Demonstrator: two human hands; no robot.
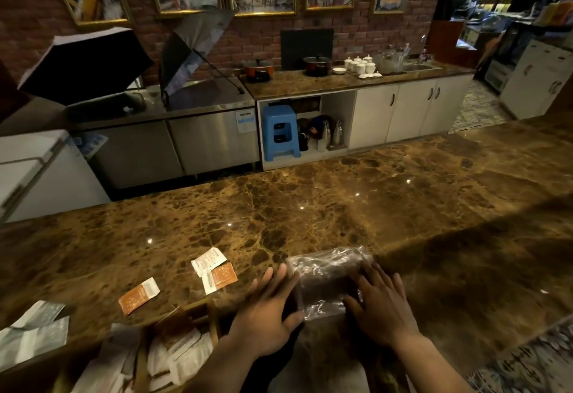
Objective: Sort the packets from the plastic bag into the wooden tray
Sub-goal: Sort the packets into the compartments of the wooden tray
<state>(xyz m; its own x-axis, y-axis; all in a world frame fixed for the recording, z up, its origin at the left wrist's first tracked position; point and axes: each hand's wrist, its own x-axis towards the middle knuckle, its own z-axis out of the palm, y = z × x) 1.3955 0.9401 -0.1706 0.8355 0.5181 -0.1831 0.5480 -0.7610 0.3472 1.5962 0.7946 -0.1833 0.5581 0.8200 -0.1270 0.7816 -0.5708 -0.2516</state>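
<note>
From the head camera you look down on a brown marble counter (pixel 310 206) with both your hands low in the middle of the view. Your left hand (pixel 266 312) lies flat with its fingers spread wide, the fingertips touching the left edge of the clear plastic bag (pixel 325 278). Your right hand (pixel 381 302) lies flat too, fingers spread, resting on the bag's right edge with the thumb over its near corner. Neither hand grips anything; both press down on the crumpled bag, which lies flat on the counter between them. You cannot tell whether any packets are left inside it.

Left of the bag, three packets lie loose on the marble. A white packet (pixel 208 261) with red print sits farthest from you, and it touches an orange-and-white packet (pixel 219 278) just nearer. A second orange packet (pixel 139 295) lies apart, farther left.

The wooden tray (pixel 186 312) stands at the bottom left, beside your left wrist, and its compartments hold many white packets (pixel 176 358). At the far left edge a few pale green-grey packets (pixel 34 330) lie on the counter outside the tray.

Across the aisle stand a steel counter (pixel 186 132), a blue stool (pixel 280 132) and white cupboards (pixel 412 110) under a brick wall (pixel 248 39).
</note>
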